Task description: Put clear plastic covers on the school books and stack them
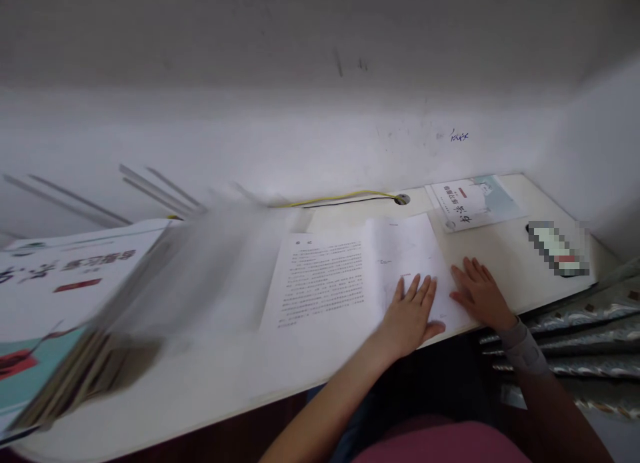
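An open book (pixel 345 276) lies flat on the white desk (pixel 210 389), its left page full of printed text. My left hand (pixel 413 313) rests flat on the lower part of the right page with the fingers stretched out. Just to its right, my right hand (pixel 477 291) also lies flat and open at the page's right edge, partly on the desk. A grey band wraps my right wrist. Neither hand holds anything.
A tall stack of books (pixel 65 303) stands at the left, its near side blurred. A single booklet (pixel 470 203) lies at the back right beside a cable hole (pixel 401 199) with a yellow and a black cable. A blurred-out object (pixel 557 247) sits at the far right.
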Demonstrator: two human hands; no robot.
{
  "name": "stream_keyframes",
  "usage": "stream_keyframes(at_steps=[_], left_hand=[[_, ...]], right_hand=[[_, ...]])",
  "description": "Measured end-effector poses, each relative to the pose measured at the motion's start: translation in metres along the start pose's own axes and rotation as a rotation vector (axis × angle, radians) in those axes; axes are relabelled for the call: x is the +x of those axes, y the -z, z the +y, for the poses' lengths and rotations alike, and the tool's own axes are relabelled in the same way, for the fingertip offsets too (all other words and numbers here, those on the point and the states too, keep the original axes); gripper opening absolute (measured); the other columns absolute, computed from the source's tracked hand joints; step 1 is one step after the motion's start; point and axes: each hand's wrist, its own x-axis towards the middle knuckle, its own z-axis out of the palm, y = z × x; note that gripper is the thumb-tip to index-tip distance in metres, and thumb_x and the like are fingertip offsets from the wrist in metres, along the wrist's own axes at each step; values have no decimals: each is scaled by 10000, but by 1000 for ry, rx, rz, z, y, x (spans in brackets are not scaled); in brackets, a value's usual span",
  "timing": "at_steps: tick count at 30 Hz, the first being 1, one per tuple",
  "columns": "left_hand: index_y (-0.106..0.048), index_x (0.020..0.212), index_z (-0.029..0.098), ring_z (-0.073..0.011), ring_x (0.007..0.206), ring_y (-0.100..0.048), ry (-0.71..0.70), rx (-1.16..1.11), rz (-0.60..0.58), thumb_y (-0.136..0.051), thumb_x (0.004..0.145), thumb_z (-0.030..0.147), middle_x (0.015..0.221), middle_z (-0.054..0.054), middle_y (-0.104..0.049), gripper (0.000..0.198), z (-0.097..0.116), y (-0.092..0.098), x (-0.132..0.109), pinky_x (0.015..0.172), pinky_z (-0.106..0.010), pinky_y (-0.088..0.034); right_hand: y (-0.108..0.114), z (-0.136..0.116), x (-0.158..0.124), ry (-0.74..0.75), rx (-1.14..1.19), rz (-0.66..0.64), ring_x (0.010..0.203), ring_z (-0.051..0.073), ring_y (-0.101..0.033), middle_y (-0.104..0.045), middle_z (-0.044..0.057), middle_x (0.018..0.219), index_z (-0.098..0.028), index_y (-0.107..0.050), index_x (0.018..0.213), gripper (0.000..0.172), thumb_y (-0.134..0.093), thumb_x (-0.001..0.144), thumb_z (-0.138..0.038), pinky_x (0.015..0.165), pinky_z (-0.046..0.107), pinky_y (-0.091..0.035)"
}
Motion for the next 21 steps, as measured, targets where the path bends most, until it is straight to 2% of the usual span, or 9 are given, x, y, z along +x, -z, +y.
stream_keyframes(at_steps=[8, 12, 17, 21], left_hand=[[-117, 1455, 88, -282, 1381, -185, -12, -16, -11, -330, 867, 603, 1483, -173, -234, 810, 5, 1, 12, 1098, -466, -191], [-102, 1457, 96, -263, 1383, -191, -43, -2, 6, -335, 862, 608, 1483, -168, -239, 819, 3, 0, 9, 1104, -459, -186], [-176, 1438, 36, -327, 1384, -154, 138, 52, 53, -329, 778, 729, 1467, -243, -225, 969, -2, 2, 3, 1090, -549, -157], [-259, 1415, 35, -335, 1375, -191, 122, 29, -9, -305, 774, 742, 1448, -257, -270, 955, -3, 1, 9, 1081, -558, -167]], right_hand=[[1, -1, 1, 2, -13, -2, 1328, 336, -306, -368, 205, 1425, -156, -418, 1363, 619, -417, 877, -540, 1016, 500, -309], [2, -2, 1, 4, -9, -4, 1329, 331, -306, -371, 205, 1423, -156, -420, 1361, 621, -410, 878, -546, 1017, 498, -310], [3, -3, 1, 0, -7, 0, 1332, 326, -303, -379, 211, 1416, -143, -409, 1368, 636, -405, 878, -550, 1026, 492, -304], [2, -2, 1, 3, 3, 4, 1337, 321, -294, -367, 196, 1429, -155, -397, 1374, 635, -406, 878, -551, 1024, 501, -305]])
